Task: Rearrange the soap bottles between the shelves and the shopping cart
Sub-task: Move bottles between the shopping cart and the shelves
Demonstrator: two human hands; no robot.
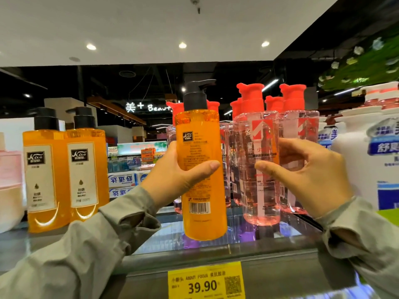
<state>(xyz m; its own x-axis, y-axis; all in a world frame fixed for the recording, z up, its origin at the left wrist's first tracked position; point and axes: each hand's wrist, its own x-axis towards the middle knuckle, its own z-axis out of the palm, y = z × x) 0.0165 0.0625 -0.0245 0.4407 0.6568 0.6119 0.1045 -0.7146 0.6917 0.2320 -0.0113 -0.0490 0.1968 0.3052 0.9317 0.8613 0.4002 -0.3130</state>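
Price tag [206, 281] on the shelf lip is cut off below. Just above it, the left hand [172, 180] grips an upright orange pump bottle [200, 147] over the glass shelf [216, 253]. The right hand [313, 175] curls round a clear pink bottle [259, 190] standing there, its fingers partly hidden. Behind, more pink bottles [300, 126] crowd together, their labels unreadable.

Left hand [172, 180] grips orange bottle [200, 137] above glass shelf [216, 253]; right hand [313, 173] grips pink bottle [261, 197].
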